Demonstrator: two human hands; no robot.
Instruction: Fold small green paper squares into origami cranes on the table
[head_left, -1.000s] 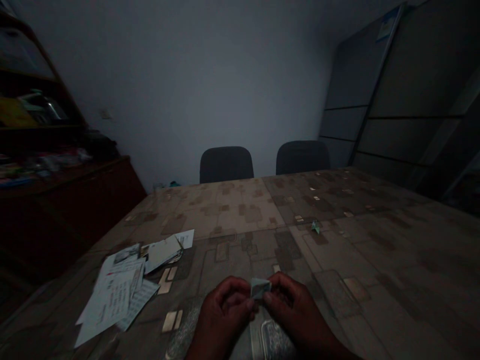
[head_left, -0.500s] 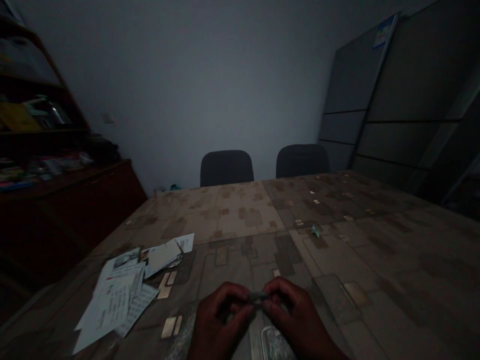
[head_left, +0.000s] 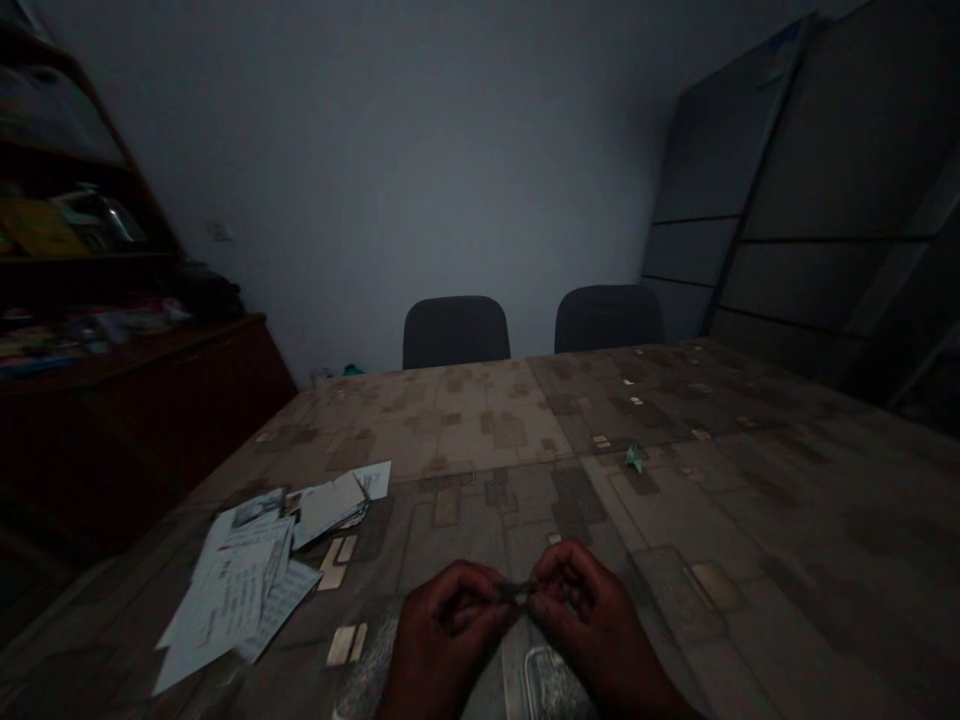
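Just above the near part of the table, my left hand (head_left: 457, 632) and my right hand (head_left: 589, 622) meet from either side. Pinched between their thumbs and forefingers is a small, thin, grey-green folded paper (head_left: 516, 590). Most of it is hidden by the fingertips, and dim light blurs its shape. Farther off, to the right of my hands, a small green folded paper figure (head_left: 634, 459) with pointed tips rests on the tablecloth, touched by neither hand.
A patterned cloth covers the table (head_left: 480, 440). Printed papers (head_left: 232, 600) and a stack of cards (head_left: 330, 510) lie on the left. Two dark chairs (head_left: 456, 332) stand at the far edge. A cluttered wooden cabinet (head_left: 150, 400) is on the left, with tall grey panels (head_left: 697, 170) on the right.
My right hand has risen slightly and its fingers have shifted on the folded paper, which now shows as a thinner strip. The view has shifted a little.
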